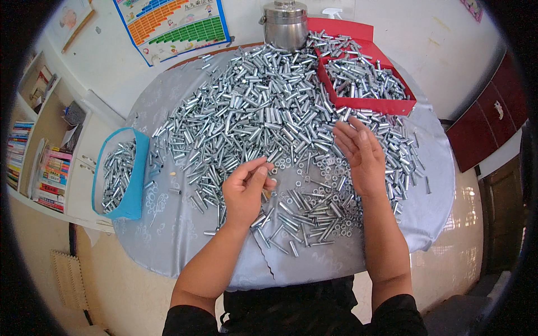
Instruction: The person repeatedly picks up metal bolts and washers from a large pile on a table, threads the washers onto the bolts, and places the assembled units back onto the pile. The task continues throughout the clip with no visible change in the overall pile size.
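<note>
Low over the middle of the table is my left hand (245,187), its fingers curled in toward the thumb. Whatever may be between them is too small to make out. My right hand (361,157) is raised to the right, fingers stretched out and palm turned inward, holding nothing. Between the hands lie loose silver washers (339,176) and nuts. Just nearer to me is a small group of long bolts with metal sleeves (305,215). A large heap of similar silver sleeve bolts (246,101) spreads beyond both hands.
A blue fabric bin (137,179) holding bolts stands at the left. At the back right sits a red box (370,103) filled with bolts, its lid raised. A lidded steel pot (286,25) stands behind the heap. A grey cloth (168,241) covers the round table.
</note>
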`<state>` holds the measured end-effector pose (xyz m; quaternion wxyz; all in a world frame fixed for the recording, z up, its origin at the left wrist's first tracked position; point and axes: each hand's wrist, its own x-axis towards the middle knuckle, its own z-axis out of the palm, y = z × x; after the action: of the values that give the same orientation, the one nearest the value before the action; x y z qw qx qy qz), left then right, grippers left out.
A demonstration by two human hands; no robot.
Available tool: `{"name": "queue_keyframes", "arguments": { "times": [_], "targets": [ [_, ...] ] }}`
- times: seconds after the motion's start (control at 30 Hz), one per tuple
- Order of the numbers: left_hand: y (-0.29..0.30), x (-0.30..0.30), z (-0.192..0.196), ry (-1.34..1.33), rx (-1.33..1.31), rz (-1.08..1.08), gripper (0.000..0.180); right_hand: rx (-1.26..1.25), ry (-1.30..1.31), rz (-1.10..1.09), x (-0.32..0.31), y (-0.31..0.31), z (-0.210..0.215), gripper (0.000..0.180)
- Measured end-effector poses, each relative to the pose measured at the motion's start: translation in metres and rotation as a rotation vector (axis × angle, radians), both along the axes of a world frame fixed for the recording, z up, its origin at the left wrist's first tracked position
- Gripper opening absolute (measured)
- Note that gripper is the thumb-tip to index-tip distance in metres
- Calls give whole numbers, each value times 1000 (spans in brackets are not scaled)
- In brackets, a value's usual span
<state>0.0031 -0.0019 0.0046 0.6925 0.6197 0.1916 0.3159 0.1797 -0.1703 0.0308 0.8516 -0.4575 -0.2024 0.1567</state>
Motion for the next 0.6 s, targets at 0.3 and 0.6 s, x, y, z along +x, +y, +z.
{"name": "queue_keyframes", "arguments": {
  "times": [0.3, 0.6],
  "targets": [
    [3, 0, 3, -13, 18, 58, 19, -383, -127, -23, 2, -7, -16, 18],
    [8, -1, 3, 97, 776, -179, 14, -717, -335, 3, -10, -1, -11, 16]
  ]
}}
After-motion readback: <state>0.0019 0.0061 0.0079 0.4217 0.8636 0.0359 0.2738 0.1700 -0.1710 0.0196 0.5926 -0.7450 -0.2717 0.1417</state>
